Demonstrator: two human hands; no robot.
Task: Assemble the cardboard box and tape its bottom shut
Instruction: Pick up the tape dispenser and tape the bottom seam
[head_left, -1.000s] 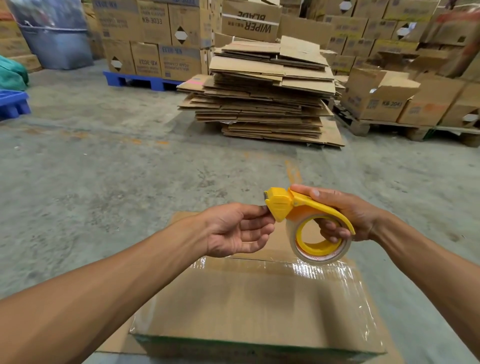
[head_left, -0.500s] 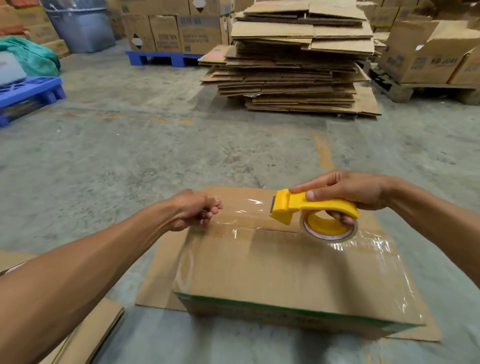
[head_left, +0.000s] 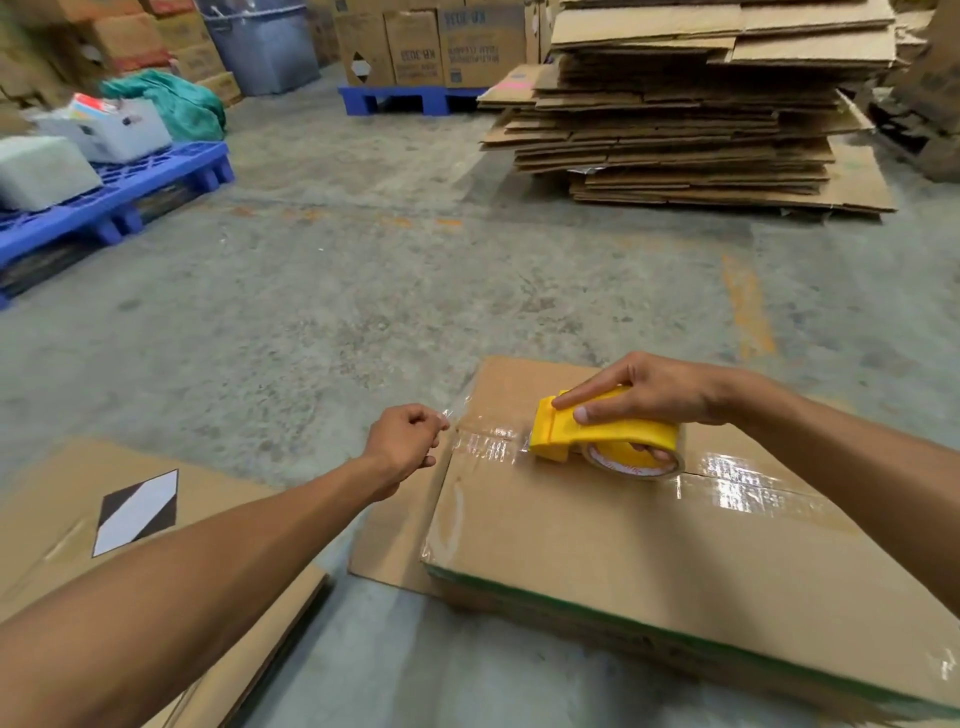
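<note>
At nine o'clock a flat carton (head_left: 156, 525) lies on the floor (head_left: 337, 291), diamond mark up, out of the way of the work. Moving in, the left hand (head_left: 408, 441) is pinched shut on the loose end of the tape (head_left: 488, 441), holding it just off the left edge of the box (head_left: 675, 561). That looks like an anchor: with the end held taut, the strip can be laid flat and wrapped over the edge rather than curling back on itself.

Dead centre to four o'clock, the box sits on the floor with its flaps folded shut and facing up, a seam running across it. Glossy strips already cover the seam toward three o'clock and along the left edge, so the taping seems well along.

At one o'clock of the box, the right hand (head_left: 654, 395) is wrapped around the yellow dispenser (head_left: 597, 436), index finger stretched along its top, fingers through the roll. The dispenser is pressed on the cardboard right over the seam, cutter end facing the left hand. That finger on top probably gives downward pressure so the tape sticks as it feeds.

At twelve to one o'clock, far back, a stack (head_left: 691, 114) of flattened cardboard waits.
</note>
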